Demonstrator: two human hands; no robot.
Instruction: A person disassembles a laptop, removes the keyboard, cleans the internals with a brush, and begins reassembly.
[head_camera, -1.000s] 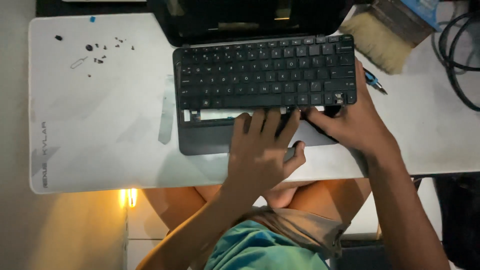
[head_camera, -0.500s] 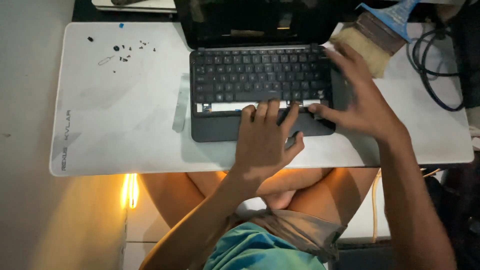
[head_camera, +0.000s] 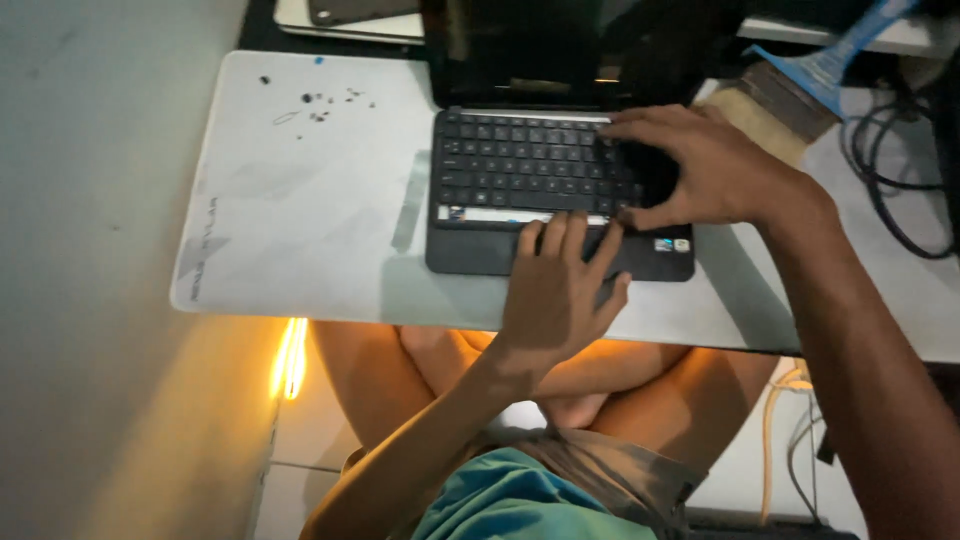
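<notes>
Small screws (head_camera: 318, 106) lie loose on the white desk (head_camera: 300, 240), near the far left corner; a nudge could scatter them. The left hand (head_camera: 556, 290) presses flat, fingers spread, on the laptop (head_camera: 556, 190) palm rest. The right hand (head_camera: 700, 165) claws over the right-side keys, where the loosened keyboard could bend if pried hard.

You have one small black open laptop (head_camera: 545, 190) on one pale white rectangular table top (head_camera: 300, 230). Two bare hands are at the laptop. To its right lies one wide blue-handled paintbrush (head_camera: 790, 85) and one bundle of black cables (head_camera: 895, 170). To its left, one scatter of tiny dark screws (head_camera: 320, 105).
</notes>
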